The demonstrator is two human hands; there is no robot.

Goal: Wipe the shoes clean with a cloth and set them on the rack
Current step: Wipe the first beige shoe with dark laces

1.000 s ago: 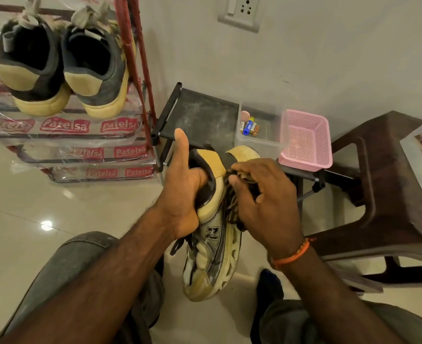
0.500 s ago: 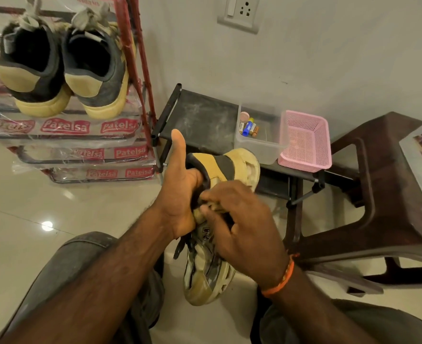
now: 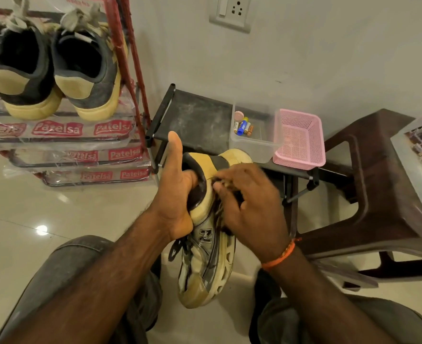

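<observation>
Glossy cream floor tile [image 3: 31, 219] and a pale wall; person seated low, knees either side of the work.

Left hand [image 3: 177, 194]: grip clenched on the heel collar of a worn yellow-and-grey running shoe with a black N logo [image 3: 206, 256]; fingers go inside the opening, thumb sticks straight up, free of the shoe. Shoe is held in the air between the knees, touching no surface.

Right hand [image 3: 252, 207]: grip curled round something dark and bunched, pressed on the shoe's upper side just beside the collar. Probably the cloth, mixed with laces; blurred, cannot tell which.

Long axis: heel up and away from the body, toe down and toward the body, sole edge facing right. The whole length hangs below the left grip.

Outward: red metal shoe rack wrapped in printed clear plastic [image 3: 128, 70], up and left of the left hand, well apart. Its visible top shelf carries a pair of grey-and-yellow sneakers [image 3: 56, 70], heels facing out. Low black folding stand [image 3: 200, 117] directly behind the held shoe; on it a clear plastic tub [image 3: 254, 145] and a pink mesh basket [image 3: 299, 140].

Judgement: wiping is under way; racking not yet done. The left hand is nearer the rack and already holds the heel, so a heel-out placement would suit it.
</observation>
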